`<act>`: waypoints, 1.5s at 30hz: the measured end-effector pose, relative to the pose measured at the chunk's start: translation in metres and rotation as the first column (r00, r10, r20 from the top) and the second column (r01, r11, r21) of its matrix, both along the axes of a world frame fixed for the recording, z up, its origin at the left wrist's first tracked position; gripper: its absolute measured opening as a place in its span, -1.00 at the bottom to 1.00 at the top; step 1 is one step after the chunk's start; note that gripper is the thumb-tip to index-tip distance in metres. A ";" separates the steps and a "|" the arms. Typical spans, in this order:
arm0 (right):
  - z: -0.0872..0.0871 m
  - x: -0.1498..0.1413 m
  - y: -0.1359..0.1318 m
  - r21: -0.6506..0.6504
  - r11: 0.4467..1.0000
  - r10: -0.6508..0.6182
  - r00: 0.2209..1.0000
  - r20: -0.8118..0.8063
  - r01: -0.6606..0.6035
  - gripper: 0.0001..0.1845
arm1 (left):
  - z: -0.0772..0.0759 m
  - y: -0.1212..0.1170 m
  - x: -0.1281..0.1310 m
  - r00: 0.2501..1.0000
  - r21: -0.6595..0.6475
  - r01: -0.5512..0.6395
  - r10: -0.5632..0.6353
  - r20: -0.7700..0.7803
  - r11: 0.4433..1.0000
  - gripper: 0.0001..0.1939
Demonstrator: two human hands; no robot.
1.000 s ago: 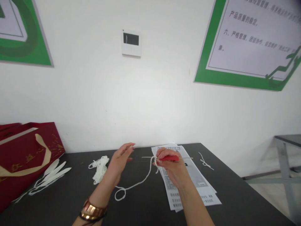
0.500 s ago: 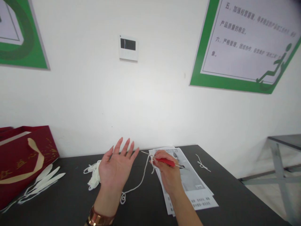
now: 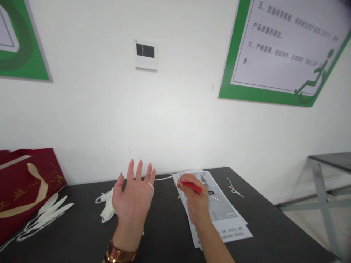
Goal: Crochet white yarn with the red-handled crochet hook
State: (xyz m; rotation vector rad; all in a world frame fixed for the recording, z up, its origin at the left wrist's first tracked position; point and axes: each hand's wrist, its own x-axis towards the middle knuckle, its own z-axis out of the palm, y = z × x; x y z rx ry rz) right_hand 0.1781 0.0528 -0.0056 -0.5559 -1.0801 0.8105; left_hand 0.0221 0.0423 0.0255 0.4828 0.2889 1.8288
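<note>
My left hand (image 3: 132, 199) is raised palm up with its fingers spread. A strand of white yarn (image 3: 163, 178) loops round the base of its little finger and runs across to my right hand (image 3: 196, 199). That hand is closed round the red handle of a crochet hook (image 3: 193, 187), whose metal shaft sticks out to the right. Some white yarn is pinched at its fingertips, partly hidden. Just left of my left hand lies a bundle of white yarn (image 3: 108, 210), partly covered by the palm. Printed sheets (image 3: 229, 226) lie under my right hand.
A dark red gift bag (image 3: 24, 182) stands at the table's left, with several white leaf-shaped pieces (image 3: 52, 212) before it. A small knotted white yarn piece (image 3: 234, 190) lies right of the sheets. The black table (image 3: 257, 215) meets a white wall; another table (image 3: 329, 164) stands at right.
The yarn that hung down to the table between my hands now loops round my left little finger and stretches nearly straight to my right hand. The view has shifted slightly.
</note>
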 end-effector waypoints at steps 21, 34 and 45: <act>-0.009 -0.004 0.005 -0.079 0.997 0.002 0.986 -0.169 -0.016 -0.88 | -0.019 0.019 -0.020 0.904 -0.225 0.427 -0.407 0.132 0.876 -0.79; -0.012 -0.004 0.005 -0.100 0.995 -0.019 0.989 -0.148 0.004 -0.89 | -0.028 0.028 -0.015 0.945 -0.455 0.286 -0.168 0.281 0.843 -0.84; -0.009 -0.011 0.001 -0.084 0.996 -0.019 0.993 -0.114 0.010 -0.87 | -0.008 0.023 0.004 0.967 -0.067 -0.146 0.128 -0.222 0.987 -0.57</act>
